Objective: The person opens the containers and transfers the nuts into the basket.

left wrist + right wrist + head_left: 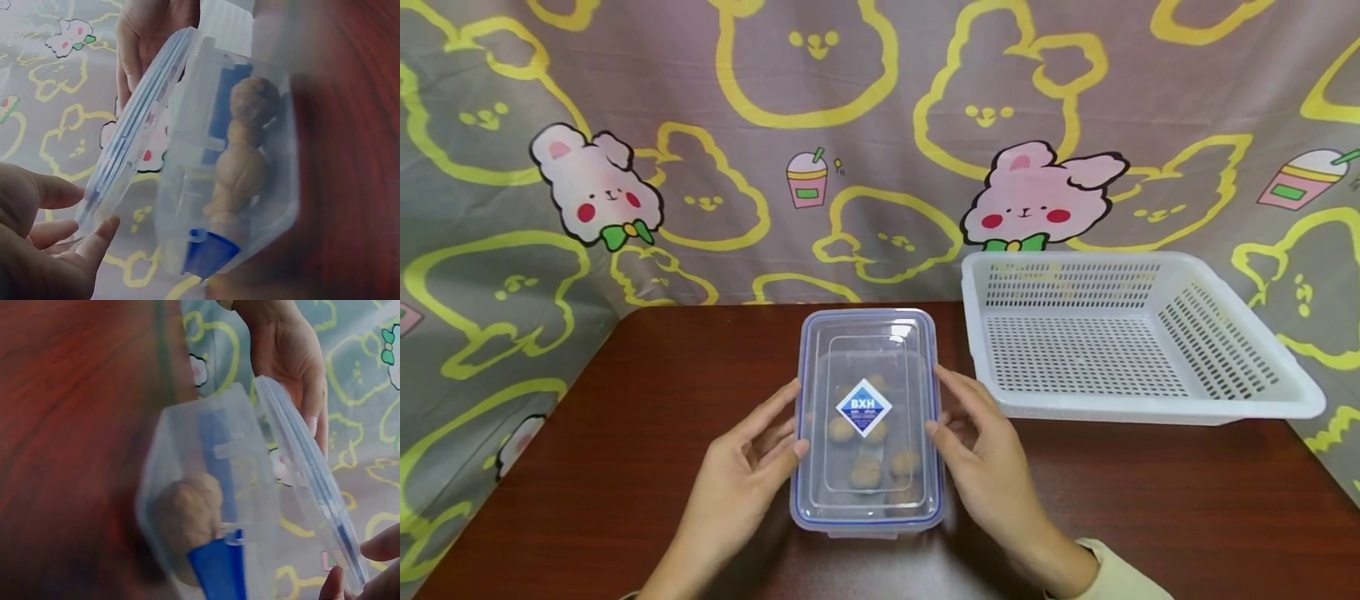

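Note:
A clear plastic lid (880, 333) with a blue seal and a BXH sticker (864, 407) is held over a clear food box (284, 156). My left hand (733, 487) pinches the lid's left edge between thumb and fingers. On the opposite edge, my right hand (996, 471) grips it the same way. Both wrist views show a gap between the lid and the box, with the lid tilted relative to the rim. Several round brown walnuts (240, 172) lie inside the box. Blue latches (219, 569) hang at its sides.
A white perforated plastic basket (1075, 367) stands at the right rear of the dark reddish wooden table (647, 400). Behind the table hangs a curtain (880, 142) printed with cartoon rabbits and yellow outlines.

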Motion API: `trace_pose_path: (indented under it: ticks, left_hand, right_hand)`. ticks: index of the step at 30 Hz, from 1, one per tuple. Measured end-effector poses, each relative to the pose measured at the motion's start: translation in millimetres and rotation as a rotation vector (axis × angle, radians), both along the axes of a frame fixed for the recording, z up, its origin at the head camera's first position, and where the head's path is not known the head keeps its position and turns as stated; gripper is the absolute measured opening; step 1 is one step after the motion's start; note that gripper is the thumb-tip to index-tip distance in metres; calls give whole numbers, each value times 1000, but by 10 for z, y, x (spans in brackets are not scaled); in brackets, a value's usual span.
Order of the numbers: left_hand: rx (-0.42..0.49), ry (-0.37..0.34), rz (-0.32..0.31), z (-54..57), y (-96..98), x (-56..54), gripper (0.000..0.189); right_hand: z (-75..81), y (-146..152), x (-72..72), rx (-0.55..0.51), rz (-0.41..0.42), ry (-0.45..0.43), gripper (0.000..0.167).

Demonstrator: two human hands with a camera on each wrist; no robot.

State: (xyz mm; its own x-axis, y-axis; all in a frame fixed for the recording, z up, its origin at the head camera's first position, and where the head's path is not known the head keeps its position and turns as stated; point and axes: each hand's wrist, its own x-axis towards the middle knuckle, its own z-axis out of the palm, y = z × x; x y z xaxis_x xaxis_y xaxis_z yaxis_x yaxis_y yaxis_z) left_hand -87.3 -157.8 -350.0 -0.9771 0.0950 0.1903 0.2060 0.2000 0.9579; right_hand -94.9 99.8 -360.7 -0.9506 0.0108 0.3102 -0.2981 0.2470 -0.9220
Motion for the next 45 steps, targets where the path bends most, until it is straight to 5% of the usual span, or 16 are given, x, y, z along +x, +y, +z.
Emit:
trace_pose_path:
  ticks: [11,23,35,45]
  left_hand:
    - [54,92,31,251,-21,-35,69]
    - [-49,213,99,354,4,-63,51]
    - [-125,156,147,365,-25,-75,37]
    - [-69,162,186,417,-79,-32,24]
  right_hand:
    - [273,35,-38,-42,-6,15,59]
    - [387,112,-49,-115,10,18,38]
    - [368,132,-50,-95,36,61,24]
    - [361,92,-28,-90,68,75,22]
